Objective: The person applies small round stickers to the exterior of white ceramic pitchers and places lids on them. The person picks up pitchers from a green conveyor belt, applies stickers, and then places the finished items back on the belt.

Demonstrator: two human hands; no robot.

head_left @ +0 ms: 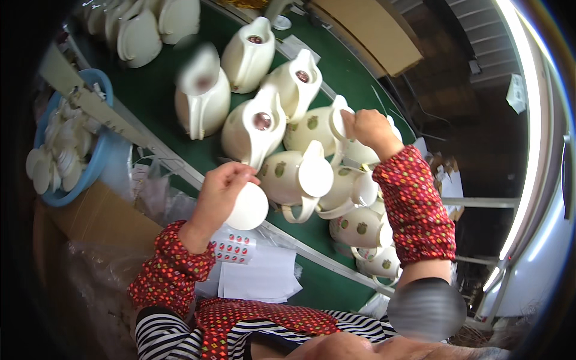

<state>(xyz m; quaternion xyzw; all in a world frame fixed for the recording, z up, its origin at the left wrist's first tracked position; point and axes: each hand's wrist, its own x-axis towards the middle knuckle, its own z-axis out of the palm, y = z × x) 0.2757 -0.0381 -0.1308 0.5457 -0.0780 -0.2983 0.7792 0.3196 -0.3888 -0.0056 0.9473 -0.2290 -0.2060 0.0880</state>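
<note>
My left hand (216,195) pinches a flat, round white lid (247,207) at the near edge of the green work table. My right hand (371,129) reaches across to a cream jug (309,131) with green decals, its curled fingers at the lid on the jug's top. Just in front of that jug is another decorated jug (282,175), its white lid (315,177) in place. Farther back stand jugs with uncovered mouths, among them one jug (247,129) close to my left hand and another jug (249,57) behind it.
A blue basin (99,165) piled with white lids (66,150) stands at the left. More lidded jugs (360,228) line the right side, and several jugs (138,39) stand far left. Paper sheets (255,273) and a sticker sheet (234,247) lie near me. A metal rail (180,168) edges the table.
</note>
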